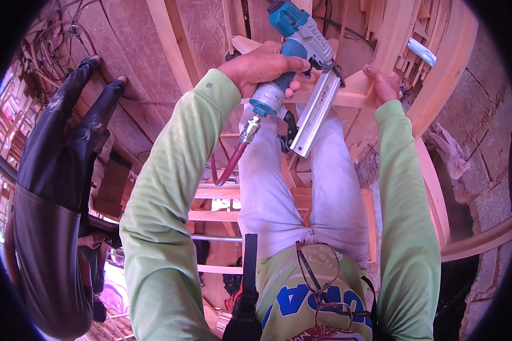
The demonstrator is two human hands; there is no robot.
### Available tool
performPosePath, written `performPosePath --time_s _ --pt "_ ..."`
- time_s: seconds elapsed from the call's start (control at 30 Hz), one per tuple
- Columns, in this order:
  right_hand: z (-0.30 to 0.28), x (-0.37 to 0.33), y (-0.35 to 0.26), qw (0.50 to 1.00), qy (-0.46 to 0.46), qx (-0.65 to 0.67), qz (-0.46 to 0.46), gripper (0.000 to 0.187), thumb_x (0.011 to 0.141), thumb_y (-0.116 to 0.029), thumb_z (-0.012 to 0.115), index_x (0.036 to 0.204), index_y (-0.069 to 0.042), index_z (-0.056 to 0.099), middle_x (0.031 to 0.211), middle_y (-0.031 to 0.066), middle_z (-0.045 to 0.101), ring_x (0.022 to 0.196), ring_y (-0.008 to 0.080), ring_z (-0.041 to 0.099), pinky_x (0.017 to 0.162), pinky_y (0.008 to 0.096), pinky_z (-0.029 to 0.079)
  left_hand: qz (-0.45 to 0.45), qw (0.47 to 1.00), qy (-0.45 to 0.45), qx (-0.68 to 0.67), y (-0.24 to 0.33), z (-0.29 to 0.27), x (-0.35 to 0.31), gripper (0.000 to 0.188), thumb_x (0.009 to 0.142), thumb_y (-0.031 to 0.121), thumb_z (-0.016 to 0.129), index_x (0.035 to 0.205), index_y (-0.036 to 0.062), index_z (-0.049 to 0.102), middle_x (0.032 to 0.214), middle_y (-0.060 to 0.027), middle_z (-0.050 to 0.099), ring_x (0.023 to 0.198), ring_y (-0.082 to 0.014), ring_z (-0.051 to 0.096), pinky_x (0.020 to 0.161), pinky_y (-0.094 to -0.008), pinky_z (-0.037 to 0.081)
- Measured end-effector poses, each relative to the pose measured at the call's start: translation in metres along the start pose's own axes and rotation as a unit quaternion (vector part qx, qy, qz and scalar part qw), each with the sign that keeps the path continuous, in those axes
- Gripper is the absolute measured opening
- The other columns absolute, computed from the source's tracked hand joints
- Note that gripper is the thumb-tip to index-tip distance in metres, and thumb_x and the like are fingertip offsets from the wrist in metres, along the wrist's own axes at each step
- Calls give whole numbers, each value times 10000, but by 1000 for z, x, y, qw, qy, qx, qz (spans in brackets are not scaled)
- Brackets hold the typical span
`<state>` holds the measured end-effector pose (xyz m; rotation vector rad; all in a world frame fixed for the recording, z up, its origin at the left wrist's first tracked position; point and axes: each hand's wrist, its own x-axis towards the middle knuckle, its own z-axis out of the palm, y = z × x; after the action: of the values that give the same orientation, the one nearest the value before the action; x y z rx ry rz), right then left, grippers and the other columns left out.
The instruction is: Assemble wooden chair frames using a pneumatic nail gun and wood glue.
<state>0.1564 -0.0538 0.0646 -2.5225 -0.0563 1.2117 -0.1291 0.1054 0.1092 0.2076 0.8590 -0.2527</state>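
1. A co-worker (48,193) stood at the frame's left.
2. The nail gun (318,108) slanted across the upper centre.
3. A board (352,100) lay crosswise behind it.
4. The left hand (261,67), upper centre, wrapped the nail gun's handle.
5. The right hand (385,86), upper right, clasped the board.
6. A red hose (233,162) hung near centre.

A worn, reddish-brown floor of broad, flat boards (122,40) spreads across the upper left, with dark seams running between the panels. Along the right side stands a rough grey masonry wall of large rectangular blocks (492,150), its joints visible. Bright pinkish-white light (115,282) glares at the lower left, and a pink tint washes over the boards.
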Motion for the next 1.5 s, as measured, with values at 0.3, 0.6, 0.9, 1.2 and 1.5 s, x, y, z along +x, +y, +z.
performPosePath --time_s 0.3,0.6,0.9,1.2,1.5 --pt "-4 -5 -3 999 -27 14 14 366 781 -146 818 1077 39 710 968 134 733 870 240 704 812 358 553 11 1000 -1 9 -3 0 1 206 982 119 640 1127 -28 641 893 -91 702 609 -118 619 527 -278 563" --pt "-4 -4 -3 999 -29 5 -14 439 768 -151 834 1111 54 653 1017 159 714 886 271 701 813 384 562 -25 999 -2 23 -2 0 1 234 1004 138 623 1171 -24 598 1023 -81 700 594 -85 597 526 -262 558" --pt "-5 15 15 998 7 -29 -63 390 780 -152 821 1084 50 683 966 154 722 845 255 703 787 380 563 0 1000 12 4 1 8 -2 207 970 111 648 1108 -40 620 843 -70 659 624 -112 612 520 -271 560" --pt "-1 -19 -12 997 -34 42 -47 447 776 -220 831 1095 49 669 960 149 716 836 251 702 768 370 562 70 996 55 -24 -4 3 -38 245 983 180 664 1118 8 554 795 -20 593 590 -107 616 513 -274 557" --pt "-6 6 9 999 -29 -13 -32 492 786 -283 849 1098 57 676 999 140 712 862 233 697 777 363 564 68 996 48 -15 -2 20 -31 236 973 158 669 1110 14 542 812 -38 591 596 -117 625 512 -315 595"
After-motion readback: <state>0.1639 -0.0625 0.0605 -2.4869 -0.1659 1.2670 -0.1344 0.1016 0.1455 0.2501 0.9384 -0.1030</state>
